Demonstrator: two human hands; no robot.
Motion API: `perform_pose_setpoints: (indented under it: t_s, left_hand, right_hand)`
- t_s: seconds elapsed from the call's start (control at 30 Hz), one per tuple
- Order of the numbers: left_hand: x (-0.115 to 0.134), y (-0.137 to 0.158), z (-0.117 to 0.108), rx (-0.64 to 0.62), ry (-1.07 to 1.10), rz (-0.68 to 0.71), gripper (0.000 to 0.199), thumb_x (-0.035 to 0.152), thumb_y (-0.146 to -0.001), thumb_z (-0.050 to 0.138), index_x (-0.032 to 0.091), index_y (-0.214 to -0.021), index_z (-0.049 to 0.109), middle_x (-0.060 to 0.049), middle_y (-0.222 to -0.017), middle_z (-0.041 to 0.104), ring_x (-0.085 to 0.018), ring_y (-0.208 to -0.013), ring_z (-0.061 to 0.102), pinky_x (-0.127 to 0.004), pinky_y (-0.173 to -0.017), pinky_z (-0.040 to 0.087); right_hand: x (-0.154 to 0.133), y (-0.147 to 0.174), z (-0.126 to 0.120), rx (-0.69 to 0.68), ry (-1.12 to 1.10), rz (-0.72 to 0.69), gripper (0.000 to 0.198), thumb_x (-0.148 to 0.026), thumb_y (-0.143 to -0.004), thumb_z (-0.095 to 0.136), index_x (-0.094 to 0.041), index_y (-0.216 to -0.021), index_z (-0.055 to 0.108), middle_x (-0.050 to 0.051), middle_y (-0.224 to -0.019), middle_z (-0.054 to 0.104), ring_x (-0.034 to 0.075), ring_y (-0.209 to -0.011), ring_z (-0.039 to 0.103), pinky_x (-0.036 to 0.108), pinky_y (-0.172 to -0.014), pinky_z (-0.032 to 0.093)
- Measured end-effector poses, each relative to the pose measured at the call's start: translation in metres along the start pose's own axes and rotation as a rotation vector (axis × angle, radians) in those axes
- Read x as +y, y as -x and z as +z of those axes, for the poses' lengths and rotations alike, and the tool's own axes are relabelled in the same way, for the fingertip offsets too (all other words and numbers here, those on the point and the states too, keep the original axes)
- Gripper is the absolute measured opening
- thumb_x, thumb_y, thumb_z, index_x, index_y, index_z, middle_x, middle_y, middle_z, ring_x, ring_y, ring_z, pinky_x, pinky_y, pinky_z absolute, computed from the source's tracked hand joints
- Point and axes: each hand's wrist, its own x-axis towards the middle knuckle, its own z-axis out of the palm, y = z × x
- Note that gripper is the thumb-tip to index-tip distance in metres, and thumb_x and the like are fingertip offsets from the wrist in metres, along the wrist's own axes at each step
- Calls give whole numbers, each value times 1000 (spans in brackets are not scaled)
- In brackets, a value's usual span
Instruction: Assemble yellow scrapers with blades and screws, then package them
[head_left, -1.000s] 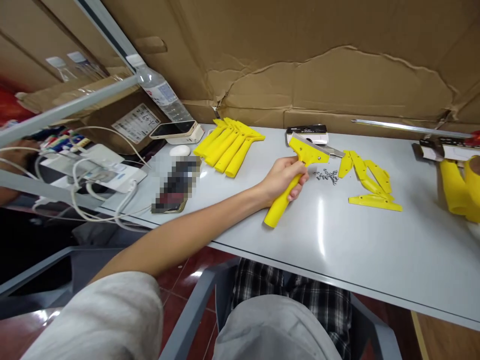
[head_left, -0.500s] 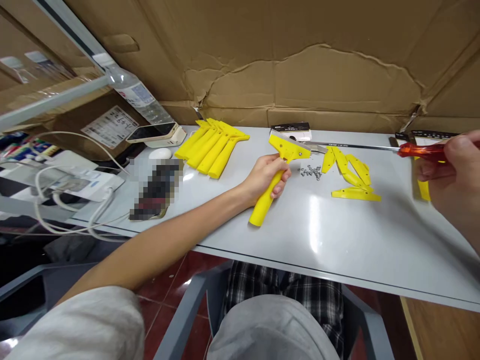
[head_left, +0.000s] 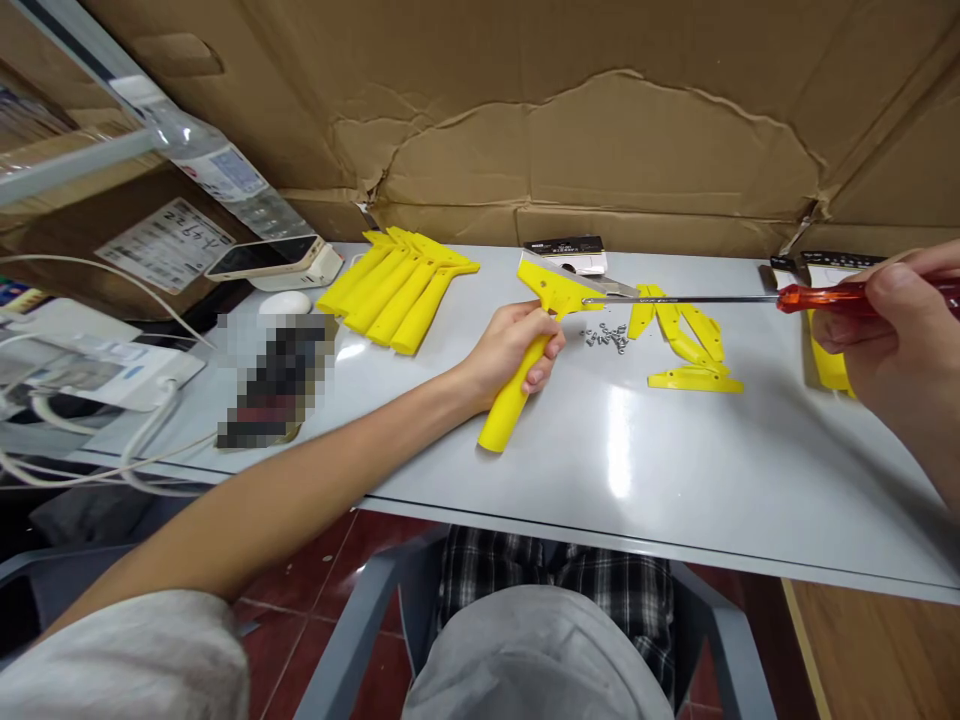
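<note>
My left hand (head_left: 519,348) is closed around the neck of a yellow scraper (head_left: 512,405), its wide head pointing away from me and a metal blade along the far edge. Between finger and thumb, my right hand (head_left: 896,345) grips a screwdriver (head_left: 821,297) by its red handle. The long shaft runs leftward, and its tip meets the right end of the scraper head, where a screw sat a moment earlier. Small loose screws (head_left: 609,339) lie just right of the scraper. Beyond them are several flat yellow cover pieces (head_left: 679,335).
Several yellow scraper handles (head_left: 401,295) lie side by side at left. Small black-and-white boxes (head_left: 574,254) stand against the cardboard (head_left: 660,150) at the back. Leftward are a phone (head_left: 262,258), a plastic bottle (head_left: 225,170), a blurred-out item (head_left: 277,380) and white cables (head_left: 146,450).
The screwdriver tip has come left onto the right end of the scraper head. My left hand keeps its hold on the scraper. The whole view has shifted slightly.
</note>
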Motion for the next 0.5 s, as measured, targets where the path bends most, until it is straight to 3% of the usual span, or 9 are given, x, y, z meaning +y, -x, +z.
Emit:
perform_pose_setpoints:
  t_s: [0.2,0.5]
  left_hand:
    - [0,0,0,-7,-7,7,14,22,-78,63,19,-70,51,5,-56,56,-6,-31,42,-20,-29,30]
    - [1,1,2,13,-18,-7,16,22,-76,64,21,-73,49,5,-56,56,-6,-30,40,-20,-29,30]
  right_hand:
    - [6,-3,-2,-21,-9,-15,61,-50,-60,93,-11,-78,49,0,-60,55,20,-52,61,26,-39,45]
    - [8,-4,-7,-45,47,-69,59,-51,-64,91,-10,-79,51,1,-64,57,18,-51,61,25,-40,44]
